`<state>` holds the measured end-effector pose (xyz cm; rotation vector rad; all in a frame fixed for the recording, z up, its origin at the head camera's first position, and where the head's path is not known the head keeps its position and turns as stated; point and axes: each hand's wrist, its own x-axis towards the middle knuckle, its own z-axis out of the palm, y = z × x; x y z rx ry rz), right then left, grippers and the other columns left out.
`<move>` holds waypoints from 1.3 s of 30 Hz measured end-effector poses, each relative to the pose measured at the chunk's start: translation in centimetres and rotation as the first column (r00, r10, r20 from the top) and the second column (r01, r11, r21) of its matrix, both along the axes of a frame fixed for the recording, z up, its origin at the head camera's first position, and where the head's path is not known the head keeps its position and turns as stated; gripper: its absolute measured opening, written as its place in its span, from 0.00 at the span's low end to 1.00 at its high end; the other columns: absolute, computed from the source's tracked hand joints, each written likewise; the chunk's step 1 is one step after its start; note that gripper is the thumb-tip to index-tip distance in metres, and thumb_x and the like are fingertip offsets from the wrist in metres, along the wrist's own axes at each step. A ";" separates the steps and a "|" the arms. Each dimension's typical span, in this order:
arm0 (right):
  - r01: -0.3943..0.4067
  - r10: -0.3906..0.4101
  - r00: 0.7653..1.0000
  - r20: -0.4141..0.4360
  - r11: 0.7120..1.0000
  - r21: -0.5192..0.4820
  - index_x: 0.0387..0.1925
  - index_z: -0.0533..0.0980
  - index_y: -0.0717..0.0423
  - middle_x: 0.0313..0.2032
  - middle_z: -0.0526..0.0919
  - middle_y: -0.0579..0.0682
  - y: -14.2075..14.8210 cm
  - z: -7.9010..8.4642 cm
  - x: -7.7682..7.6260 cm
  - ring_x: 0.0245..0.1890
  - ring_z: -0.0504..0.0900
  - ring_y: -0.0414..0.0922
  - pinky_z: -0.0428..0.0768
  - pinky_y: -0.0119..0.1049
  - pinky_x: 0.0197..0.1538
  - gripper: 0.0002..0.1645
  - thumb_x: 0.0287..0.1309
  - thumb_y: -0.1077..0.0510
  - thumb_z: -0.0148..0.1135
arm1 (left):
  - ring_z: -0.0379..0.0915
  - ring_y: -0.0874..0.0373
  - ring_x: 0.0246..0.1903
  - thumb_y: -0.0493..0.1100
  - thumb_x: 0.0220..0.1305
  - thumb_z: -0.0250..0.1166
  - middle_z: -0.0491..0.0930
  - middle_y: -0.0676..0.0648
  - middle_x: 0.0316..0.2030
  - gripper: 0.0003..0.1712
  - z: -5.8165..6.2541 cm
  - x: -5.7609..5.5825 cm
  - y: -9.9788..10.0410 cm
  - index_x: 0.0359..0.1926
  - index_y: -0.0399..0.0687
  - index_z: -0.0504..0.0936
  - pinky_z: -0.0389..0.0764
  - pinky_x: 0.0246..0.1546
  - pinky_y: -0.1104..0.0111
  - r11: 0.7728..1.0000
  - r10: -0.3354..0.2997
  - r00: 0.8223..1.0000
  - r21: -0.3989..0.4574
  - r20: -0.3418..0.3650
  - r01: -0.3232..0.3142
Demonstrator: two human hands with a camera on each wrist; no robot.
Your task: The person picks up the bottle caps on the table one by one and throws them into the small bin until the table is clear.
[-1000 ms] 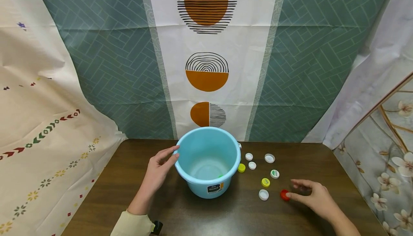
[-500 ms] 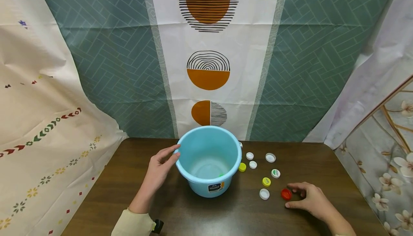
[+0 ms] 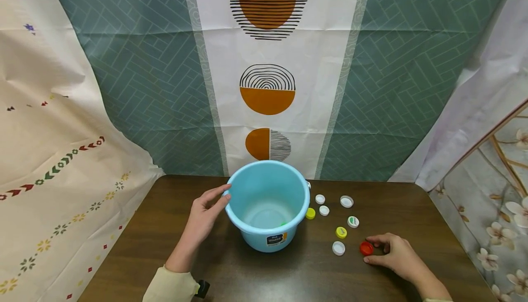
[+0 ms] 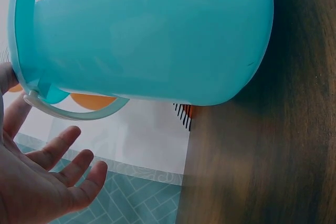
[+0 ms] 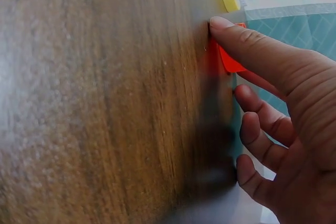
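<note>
A light blue bucket stands upright on the table. My left hand touches its left rim with thumb and index finger. In the left wrist view, the other fingers spread apart beside the bucket's pale handle. A red bottle cap lies on the table at the right. My right hand is at this cap, thumb on the near side and index finger on the far side. The right wrist view has the thumb partly covering the red cap; firm contact cannot be made out.
Several white caps, such as one white cap, and yellow caps, such as one yellow cap, lie between bucket and right hand. A white-and-green cap is nearby. Something small and green shows inside the bucket. Curtains hang behind the table.
My right thumb has shifted from touching the red cap to its near side, with the index finger moved in on its far side. The left hand stays at the bucket's rim.
</note>
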<state>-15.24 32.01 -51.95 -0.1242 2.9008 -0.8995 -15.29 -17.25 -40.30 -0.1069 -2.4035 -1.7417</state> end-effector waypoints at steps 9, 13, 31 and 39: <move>0.004 -0.004 1.000 0.004 1.000 0.002 0.39 0.83 0.41 0.34 0.80 0.41 -0.1 0.1 -0.1 0.29 0.68 0.36 0.67 0.28 0.30 0.27 0.33 0.37 0.75 | 0.67 0.54 0.56 0.50 0.62 0.62 0.75 0.49 0.56 0.21 0.0 -0.1 0.0 0.55 0.51 0.79 0.75 0.46 0.64 1.000 0.004 1.000 -0.003 0.004 -0.004; 0.006 -0.006 1.000 0.013 1.000 -0.003 0.40 0.83 0.42 0.35 0.80 0.42 -0.2 0.3 -0.2 0.29 0.69 0.36 0.67 0.28 0.29 0.27 0.35 0.37 0.74 | 0.67 0.55 0.56 0.50 0.62 0.62 0.75 0.48 0.56 0.21 0.0 -0.1 0.0 0.56 0.51 0.78 0.76 0.46 0.65 1.000 0.003 1.000 0.002 0.002 -0.003; 0.053 -0.059 0.991 -0.120 0.997 -0.053 0.40 0.82 0.47 0.32 0.84 0.43 -0.2 1.8 -1.3 0.27 0.75 0.32 0.74 0.26 0.30 0.27 0.38 0.38 0.73 | 0.67 0.53 0.57 0.49 0.62 0.62 0.75 0.47 0.56 0.21 0.1 -0.1 0.0 0.56 0.49 0.78 0.74 0.48 0.63 1.000 0.004 1.000 0.000 0.004 -0.004; 0.045 -0.070 0.965 -0.254 0.994 -0.103 0.39 0.81 0.43 0.29 0.82 0.42 -0.8 3.4 -1.8 0.26 0.74 0.32 0.73 0.27 0.28 0.23 0.38 0.43 0.75 | 0.68 0.53 0.57 0.50 0.62 0.63 0.75 0.48 0.56 0.21 0.2 -0.1 0.0 0.56 0.51 0.78 0.75 0.45 0.67 1.000 0.004 1.000 -0.010 0.000 -0.004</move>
